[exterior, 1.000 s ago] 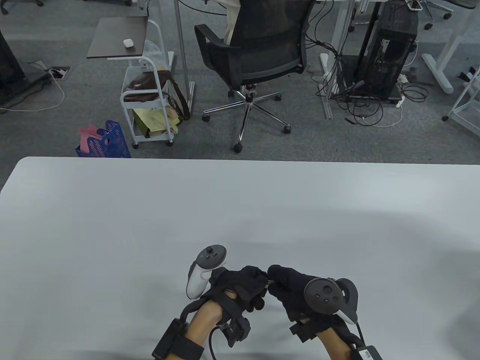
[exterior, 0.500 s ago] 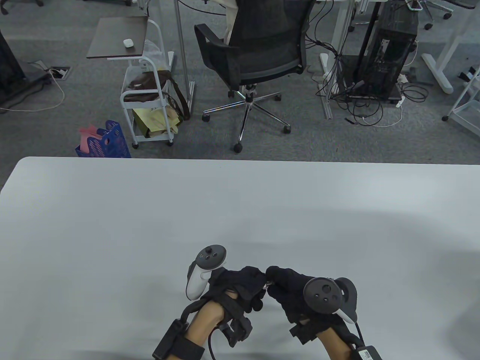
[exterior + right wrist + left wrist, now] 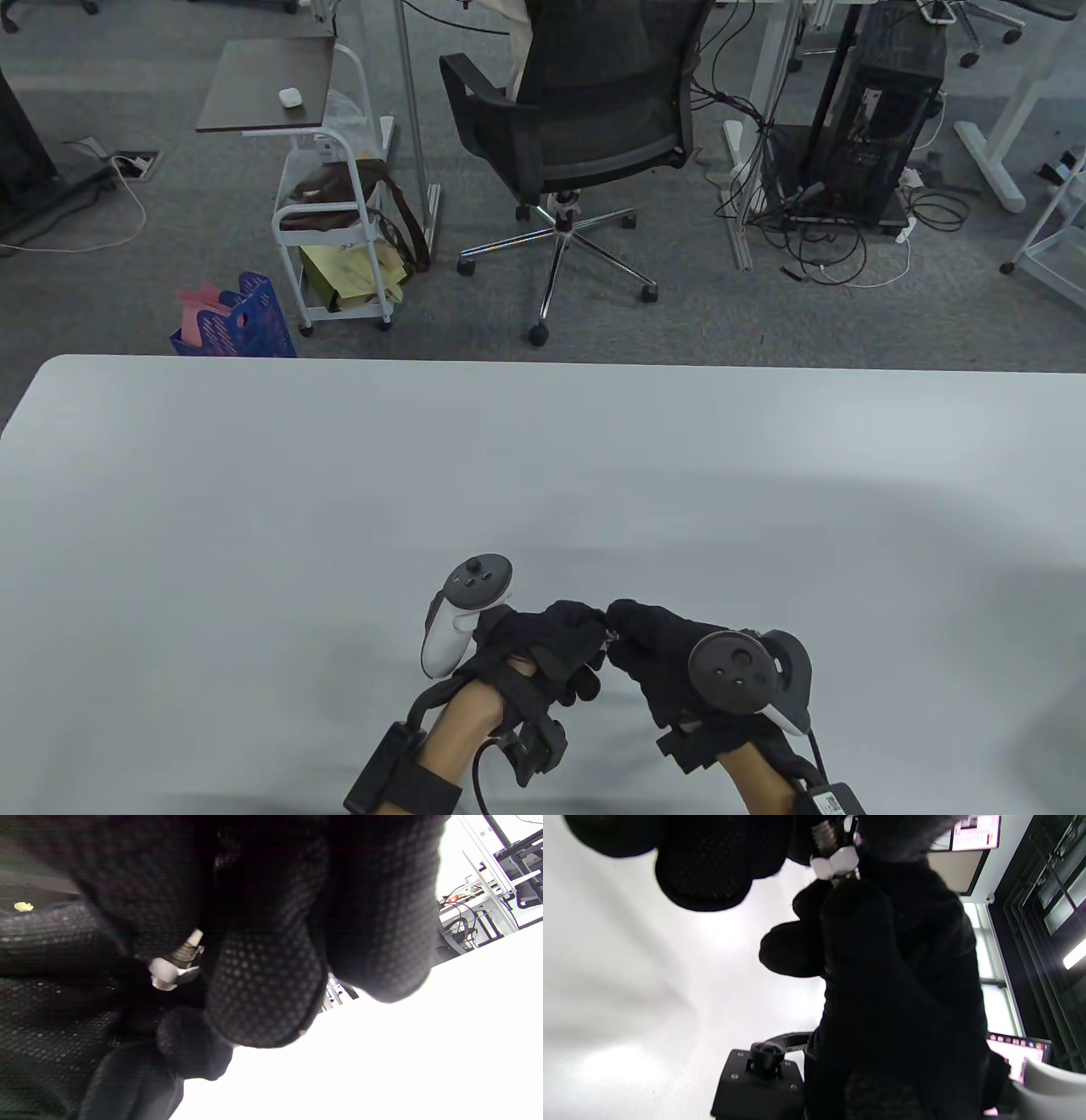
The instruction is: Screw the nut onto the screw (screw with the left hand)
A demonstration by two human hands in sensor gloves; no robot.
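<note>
Both gloved hands meet low at the table's centre. My left hand [image 3: 556,641] and right hand [image 3: 657,645] touch fingertips around a small metal screw with a hex nut [image 3: 606,638]. In the left wrist view the silver nut [image 3: 835,863] sits on the threaded screw [image 3: 823,834], between my left fingers [image 3: 704,870] and the right hand [image 3: 895,976]. In the right wrist view the nut [image 3: 163,975] and the thread [image 3: 186,952] show beside a right finger [image 3: 263,984]. The left fingers pinch the nut and the right fingers hold the screw. The contact points are mostly hidden.
The white table [image 3: 543,475] stretches far and wide around the hands. Beyond its far edge stand an office chair [image 3: 585,127], a white cart [image 3: 331,229] and a blue basket [image 3: 242,323] on the floor.
The hands stay together in the same place. The right hand rocked a little to the left and back; the fingertips shift slightly around the nut and screw.
</note>
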